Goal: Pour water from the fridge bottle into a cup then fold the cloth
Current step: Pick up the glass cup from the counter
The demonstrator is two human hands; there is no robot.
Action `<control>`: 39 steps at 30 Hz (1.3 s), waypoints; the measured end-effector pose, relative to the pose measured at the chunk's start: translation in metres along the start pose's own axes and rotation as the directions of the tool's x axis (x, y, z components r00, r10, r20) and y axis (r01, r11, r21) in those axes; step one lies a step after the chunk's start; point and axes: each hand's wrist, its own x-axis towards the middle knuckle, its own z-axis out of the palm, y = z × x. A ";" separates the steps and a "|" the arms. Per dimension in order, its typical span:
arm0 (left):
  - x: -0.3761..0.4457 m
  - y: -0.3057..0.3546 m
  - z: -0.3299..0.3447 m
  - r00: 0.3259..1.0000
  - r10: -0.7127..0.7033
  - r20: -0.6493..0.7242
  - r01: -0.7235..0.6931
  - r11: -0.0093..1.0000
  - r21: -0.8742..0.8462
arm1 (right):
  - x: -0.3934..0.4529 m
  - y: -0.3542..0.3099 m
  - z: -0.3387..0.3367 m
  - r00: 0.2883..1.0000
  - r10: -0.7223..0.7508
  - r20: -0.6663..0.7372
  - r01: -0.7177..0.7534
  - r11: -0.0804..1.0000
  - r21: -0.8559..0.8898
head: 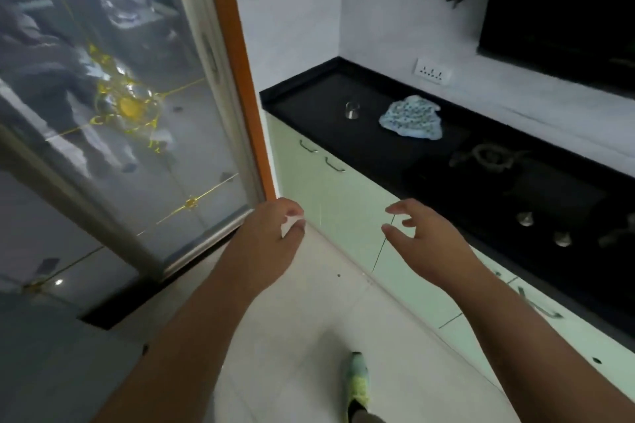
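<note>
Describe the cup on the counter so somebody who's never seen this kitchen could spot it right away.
Find the black counter along the white tiled wall, above the pale green cabinets. Near its far end, toward the corner, stands a small clear cup. It sits just left of the crumpled blue patterned cloth, and it alone there is see-through.

I am looking into a home kitchen: a long black stone counter (pixel 309 103) runs along white tiled walls. Set into it sits a black gas hob (pixel 515 189); below it hang pale green cabinet doors (pixel 330 189); above it, a white socket strip (pixel 432 71).
</note>
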 end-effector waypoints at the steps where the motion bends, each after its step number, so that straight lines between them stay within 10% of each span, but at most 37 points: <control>1: 0.010 0.005 0.006 1.000 0.010 0.028 -0.010 1.000 0.012 | 0.007 0.007 -0.004 1.000 0.021 -0.017 -0.020 1.000 0.014; 26: 0.418 -0.014 0.067 0.970 0.028 0.242 -0.053 0.994 0.094 | 0.391 0.037 0.006 0.988 0.150 0.047 -0.153 0.987 0.057; 39: 0.695 -0.052 0.130 0.825 0.049 0.563 -0.131 0.986 0.105 | 0.558 0.034 0.049 0.907 0.416 -0.063 -0.409 0.908 0.092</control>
